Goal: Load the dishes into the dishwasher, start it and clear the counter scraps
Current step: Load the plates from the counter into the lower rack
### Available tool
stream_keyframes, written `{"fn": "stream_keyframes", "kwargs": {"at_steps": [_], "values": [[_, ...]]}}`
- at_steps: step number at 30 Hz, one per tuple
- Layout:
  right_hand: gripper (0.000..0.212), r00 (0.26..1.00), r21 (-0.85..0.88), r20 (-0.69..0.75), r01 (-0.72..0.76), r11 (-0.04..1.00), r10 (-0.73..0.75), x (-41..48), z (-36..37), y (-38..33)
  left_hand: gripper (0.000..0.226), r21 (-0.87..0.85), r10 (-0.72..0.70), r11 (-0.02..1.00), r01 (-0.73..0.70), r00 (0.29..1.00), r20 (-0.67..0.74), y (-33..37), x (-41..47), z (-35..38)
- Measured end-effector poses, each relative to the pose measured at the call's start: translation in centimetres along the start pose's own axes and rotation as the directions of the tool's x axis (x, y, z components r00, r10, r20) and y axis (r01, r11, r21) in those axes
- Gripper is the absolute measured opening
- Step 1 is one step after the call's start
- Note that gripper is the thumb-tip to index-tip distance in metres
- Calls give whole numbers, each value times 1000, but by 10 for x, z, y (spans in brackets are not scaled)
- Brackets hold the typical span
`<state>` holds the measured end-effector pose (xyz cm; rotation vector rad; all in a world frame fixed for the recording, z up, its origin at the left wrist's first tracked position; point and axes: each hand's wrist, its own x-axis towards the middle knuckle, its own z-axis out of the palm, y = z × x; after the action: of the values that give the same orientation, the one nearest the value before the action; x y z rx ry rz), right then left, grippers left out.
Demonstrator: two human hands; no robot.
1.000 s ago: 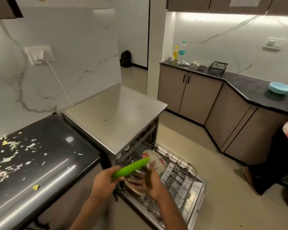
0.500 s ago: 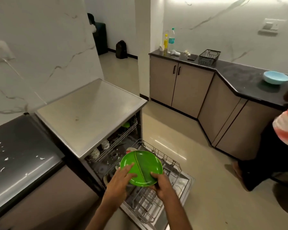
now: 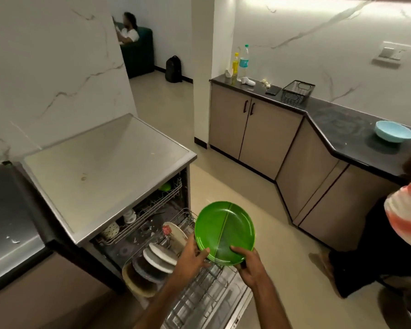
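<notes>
A round green plate (image 3: pixel 224 231) with a centre ridge is held face-up above the dishwasher's pulled-out lower rack (image 3: pixel 207 293). My left hand (image 3: pixel 190 258) grips its lower left rim and my right hand (image 3: pixel 249 267) grips its lower right rim. Several white and patterned plates (image 3: pixel 160 257) stand upright in the rack's left side. The dishwasher (image 3: pixel 109 167) has a steel top, and its door lies open on the floor. Cups sit in the upper rack (image 3: pixel 150 210).
A dark counter (image 3: pixel 7 222) with a few white scraps is at the left. Another dark counter (image 3: pixel 342 124) at the right carries a light blue bowl (image 3: pixel 394 131), a wire basket (image 3: pixel 297 91) and bottles. A person in a striped shirt (image 3: pixel 406 219) stands at the right edge.
The plate went from edge-on in my left hand to face-up in both hands, and now sits further right over the rack. My view swung right, away from the scrap-covered counter.
</notes>
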<state>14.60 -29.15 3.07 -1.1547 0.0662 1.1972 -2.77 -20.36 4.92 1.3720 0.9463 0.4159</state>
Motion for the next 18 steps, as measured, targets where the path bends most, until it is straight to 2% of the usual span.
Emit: {"fn": "stream_keyframes", "kwargs": {"at_steps": [2,4,5,7,11,14,18], "values": [[49,993,-39,89,-69,997,72,12,-10,-11,62,-16,-18,1000,16,998,-68,-7,16,12],[44,979,-78,143,-134,988,144,33,-24,-16,52,-33,-35,999,30,987,-154,-12,33,23],[42,973,-97,146,-165,982,178,44,-32,-21,43,-39,-32,999,24,978,-205,-13,40,29],[46,954,-169,161,-227,959,254,71,-49,-36,39,13,-18,1000,24,948,-317,-6,51,46],[54,902,-374,245,-251,893,356,102,-72,-66,34,134,-39,986,100,916,-400,1,63,78],[52,883,-475,252,-244,846,396,109,-87,-79,24,135,-94,975,177,879,-468,-5,68,99],[44,888,-471,162,-314,824,431,114,-107,-85,47,128,-186,950,284,847,-498,-12,66,129]]}}
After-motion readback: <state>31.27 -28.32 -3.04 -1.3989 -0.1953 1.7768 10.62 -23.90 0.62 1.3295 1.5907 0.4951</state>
